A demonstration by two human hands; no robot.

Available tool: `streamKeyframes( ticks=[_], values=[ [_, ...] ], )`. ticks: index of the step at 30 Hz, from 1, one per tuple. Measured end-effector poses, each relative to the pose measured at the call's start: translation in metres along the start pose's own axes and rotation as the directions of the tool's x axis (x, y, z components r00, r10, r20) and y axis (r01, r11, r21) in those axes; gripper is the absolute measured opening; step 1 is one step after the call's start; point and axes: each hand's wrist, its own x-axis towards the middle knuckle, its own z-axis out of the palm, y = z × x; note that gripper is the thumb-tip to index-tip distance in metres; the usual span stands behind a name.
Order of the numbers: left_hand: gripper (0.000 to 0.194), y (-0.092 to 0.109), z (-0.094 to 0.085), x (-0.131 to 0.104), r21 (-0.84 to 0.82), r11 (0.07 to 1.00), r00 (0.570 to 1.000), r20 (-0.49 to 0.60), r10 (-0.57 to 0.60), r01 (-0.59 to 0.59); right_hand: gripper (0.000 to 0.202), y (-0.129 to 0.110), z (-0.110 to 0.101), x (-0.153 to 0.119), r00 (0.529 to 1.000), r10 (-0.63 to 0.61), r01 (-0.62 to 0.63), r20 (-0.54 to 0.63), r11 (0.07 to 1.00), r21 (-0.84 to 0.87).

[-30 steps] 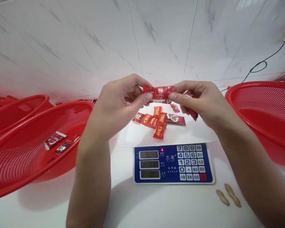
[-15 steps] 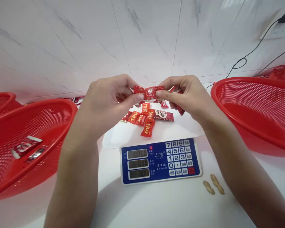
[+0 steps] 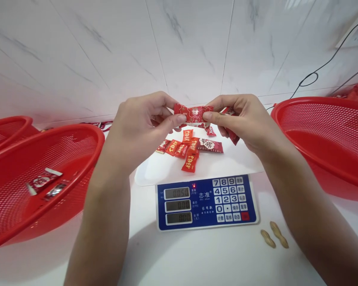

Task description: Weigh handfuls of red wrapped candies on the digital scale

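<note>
Between both hands, above the back of the scale's white pan (image 3: pixel 155 172), is a red wrapped candy (image 3: pixel 194 114) with a pale flower pattern. My left hand (image 3: pixel 146 125) pinches its left end, and my right hand (image 3: pixel 237 119) pinches its right end. Another red wrapped piece (image 3: pixel 234 137) is tucked in the fingers of my right hand. Beneath them on the pan lie several small red candies (image 3: pixel 190 162) and a larger dark red packet (image 3: pixel 210 145). The digital scale (image 3: pixel 207 202) has a blue panel with keys and lit displays.
On the left stands a red mesh basket (image 3: pixel 92 133) holding a few wrapped sweets (image 3: pixel 44 179), with another red basket (image 3: pixel 8 123) behind it. A red basket (image 3: pixel 325 103) is on the right. Two peanuts (image 3: pixel 279 234) lie by the scale; a black cable (image 3: pixel 325 61) runs along the wall.
The whole view has shifted slightly, so everything sits a little further right. Both hands keep their pinch on the candy, which has hardly moved over the pan.
</note>
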Motion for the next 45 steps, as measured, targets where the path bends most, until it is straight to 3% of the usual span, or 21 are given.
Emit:
streamKeyframes(
  ticks=[10,15,20,25,33,41,45],
  values=[
    [0.017,-0.003,-0.009,0.003,0.168,0.986,0.983,0.181,-0.019,-0.012,0.011,-0.003,-0.004,0.002,0.985,0.147,-0.146,0.092,0.989,-0.024],
    [0.02,-0.005,-0.011,0.004,0.222,0.974,0.98,0.199,-0.008,-0.037,0.01,-0.003,-0.003,0.002,0.985,0.146,-0.143,0.095,0.989,-0.039],
    [0.024,-0.01,-0.013,0.005,0.292,0.953,0.966,0.258,0.006,-0.084,0.015,0.001,-0.003,0.004,0.97,0.184,-0.157,0.156,0.973,-0.17],
    [0.022,-0.015,-0.013,0.005,0.296,0.954,0.948,0.312,-0.057,-0.04,0.016,0.005,-0.005,0.005,0.953,0.228,-0.173,0.198,0.95,-0.262],
    [0.017,-0.01,-0.013,0.003,0.245,0.969,0.963,0.268,-0.023,-0.045,0.017,0.001,-0.004,0.006,0.964,0.224,-0.189,0.143,0.956,-0.224],
    [0.017,-0.011,-0.014,0.002,0.305,0.942,0.986,0.129,0.102,-0.138,0.015,0.0,-0.01,0.004,0.975,0.155,-0.124,0.156,0.973,-0.193],
    [0.016,-0.01,-0.011,0.0,0.318,0.935,0.988,0.048,0.147,-0.154,0.013,-0.002,-0.015,0.002,0.988,0.154,-0.143,0.035,0.969,-0.203]
  ],
)
